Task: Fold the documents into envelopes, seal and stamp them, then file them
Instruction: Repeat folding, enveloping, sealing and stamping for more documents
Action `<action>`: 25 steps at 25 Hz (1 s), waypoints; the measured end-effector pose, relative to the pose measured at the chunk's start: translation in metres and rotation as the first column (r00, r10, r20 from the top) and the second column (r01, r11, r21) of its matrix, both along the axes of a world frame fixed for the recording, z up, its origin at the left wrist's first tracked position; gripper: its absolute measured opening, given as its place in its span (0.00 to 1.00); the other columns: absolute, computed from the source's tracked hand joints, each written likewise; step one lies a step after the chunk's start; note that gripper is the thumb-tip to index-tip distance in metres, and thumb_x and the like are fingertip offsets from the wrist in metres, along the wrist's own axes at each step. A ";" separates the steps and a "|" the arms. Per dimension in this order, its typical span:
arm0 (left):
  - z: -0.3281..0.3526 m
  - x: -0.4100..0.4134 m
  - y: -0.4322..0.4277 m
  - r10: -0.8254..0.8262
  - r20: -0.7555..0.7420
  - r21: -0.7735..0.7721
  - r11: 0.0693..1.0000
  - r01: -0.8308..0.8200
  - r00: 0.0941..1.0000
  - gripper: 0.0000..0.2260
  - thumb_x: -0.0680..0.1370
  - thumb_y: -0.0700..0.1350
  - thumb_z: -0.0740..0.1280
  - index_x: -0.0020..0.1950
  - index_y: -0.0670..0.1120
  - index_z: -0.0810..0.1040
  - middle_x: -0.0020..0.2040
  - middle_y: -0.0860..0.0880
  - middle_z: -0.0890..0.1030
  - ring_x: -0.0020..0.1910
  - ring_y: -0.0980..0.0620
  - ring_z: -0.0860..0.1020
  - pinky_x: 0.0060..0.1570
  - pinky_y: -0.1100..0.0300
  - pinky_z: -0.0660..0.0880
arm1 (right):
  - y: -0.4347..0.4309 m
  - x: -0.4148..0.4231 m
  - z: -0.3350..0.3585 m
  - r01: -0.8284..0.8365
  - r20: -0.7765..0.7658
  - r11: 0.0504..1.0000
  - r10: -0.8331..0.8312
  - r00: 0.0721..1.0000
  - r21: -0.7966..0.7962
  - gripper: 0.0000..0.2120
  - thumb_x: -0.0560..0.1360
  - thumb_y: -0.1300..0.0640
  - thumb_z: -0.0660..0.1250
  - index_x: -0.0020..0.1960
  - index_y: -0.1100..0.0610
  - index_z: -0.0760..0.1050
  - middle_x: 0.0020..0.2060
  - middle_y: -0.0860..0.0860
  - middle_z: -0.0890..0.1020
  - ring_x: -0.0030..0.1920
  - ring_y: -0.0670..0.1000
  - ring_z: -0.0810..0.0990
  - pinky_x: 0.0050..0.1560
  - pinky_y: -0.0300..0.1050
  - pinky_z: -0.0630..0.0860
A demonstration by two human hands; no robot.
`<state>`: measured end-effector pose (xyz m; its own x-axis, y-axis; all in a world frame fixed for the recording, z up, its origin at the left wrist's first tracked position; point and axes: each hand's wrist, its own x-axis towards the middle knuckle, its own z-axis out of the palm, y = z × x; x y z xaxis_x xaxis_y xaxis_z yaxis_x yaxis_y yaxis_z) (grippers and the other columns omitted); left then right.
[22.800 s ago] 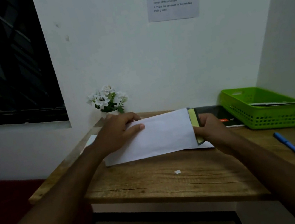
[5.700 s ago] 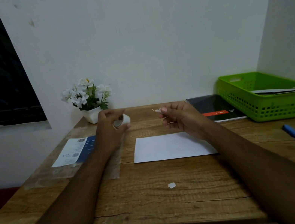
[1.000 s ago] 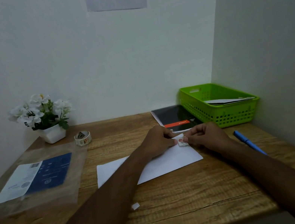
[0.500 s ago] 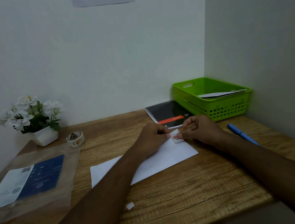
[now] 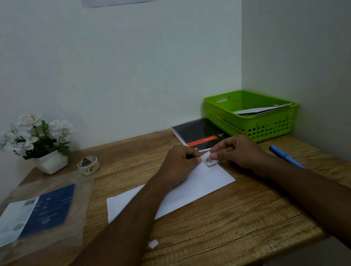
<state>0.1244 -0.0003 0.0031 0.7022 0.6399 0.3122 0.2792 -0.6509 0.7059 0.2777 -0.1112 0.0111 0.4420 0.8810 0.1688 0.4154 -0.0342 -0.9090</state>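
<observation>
A white envelope [image 5: 193,188] lies flat and slightly askew in the middle of the wooden desk [image 5: 210,232]. A small stamp [image 5: 210,161] rests at its far right corner. My left hand [image 5: 178,164] and my right hand [image 5: 239,152] meet over that corner, fingertips pinching the stamp's edges from both sides. A green plastic basket [image 5: 255,128] stands at the back right with white envelopes [image 5: 259,109] lying in it. The roll of stamps [image 5: 88,165] sits at the back left, apart from both hands.
A white pot of flowers [image 5: 35,143] stands in the back left corner. A clear sleeve with a blue and white sheet [image 5: 32,216] lies at the left. A black notebook [image 5: 200,134] lies beside the basket, a blue pen [image 5: 285,155] at the right, a paper scrap [image 5: 153,244] near the front.
Both hands stay pinched together over the stamp at the envelope's far right corner. The view has shifted slightly; the envelope has not moved.
</observation>
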 end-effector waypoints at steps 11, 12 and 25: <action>-0.001 0.000 -0.001 0.018 0.000 0.013 1.000 -0.018 1.000 0.07 0.76 0.41 0.68 0.52 0.45 0.84 0.47 0.50 0.83 0.40 0.62 0.77 0.37 0.74 0.71 | 0.002 0.000 -0.001 0.005 -0.031 1.000 -0.004 1.000 0.014 0.05 0.69 0.61 0.75 0.45 0.55 0.83 0.35 0.47 0.85 0.34 0.38 0.82 0.32 0.27 0.73; -0.001 0.000 -0.001 0.020 0.000 0.013 1.000 -0.020 1.000 0.07 0.76 0.40 0.68 0.52 0.45 0.84 0.48 0.49 0.83 0.40 0.62 0.77 0.37 0.74 0.71 | 0.002 -0.001 -0.002 0.005 -0.025 1.000 -0.005 1.000 0.012 0.05 0.69 0.61 0.76 0.44 0.54 0.83 0.35 0.47 0.85 0.34 0.38 0.82 0.32 0.27 0.73; -0.001 0.000 -0.003 0.006 0.015 0.021 1.000 -0.006 1.000 0.07 0.75 0.39 0.68 0.52 0.44 0.84 0.48 0.47 0.84 0.41 0.59 0.77 0.39 0.71 0.73 | 0.004 -0.001 -0.003 0.019 -0.021 1.000 -0.019 1.000 0.000 0.07 0.64 0.59 0.79 0.36 0.50 0.83 0.35 0.47 0.86 0.38 0.42 0.84 0.35 0.31 0.76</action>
<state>0.1240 -0.0035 0.0025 0.6933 0.6375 0.3359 0.2730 -0.6637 0.6964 0.2765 -0.1069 0.0083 0.4619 0.8725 0.1597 0.3954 -0.0413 -0.9176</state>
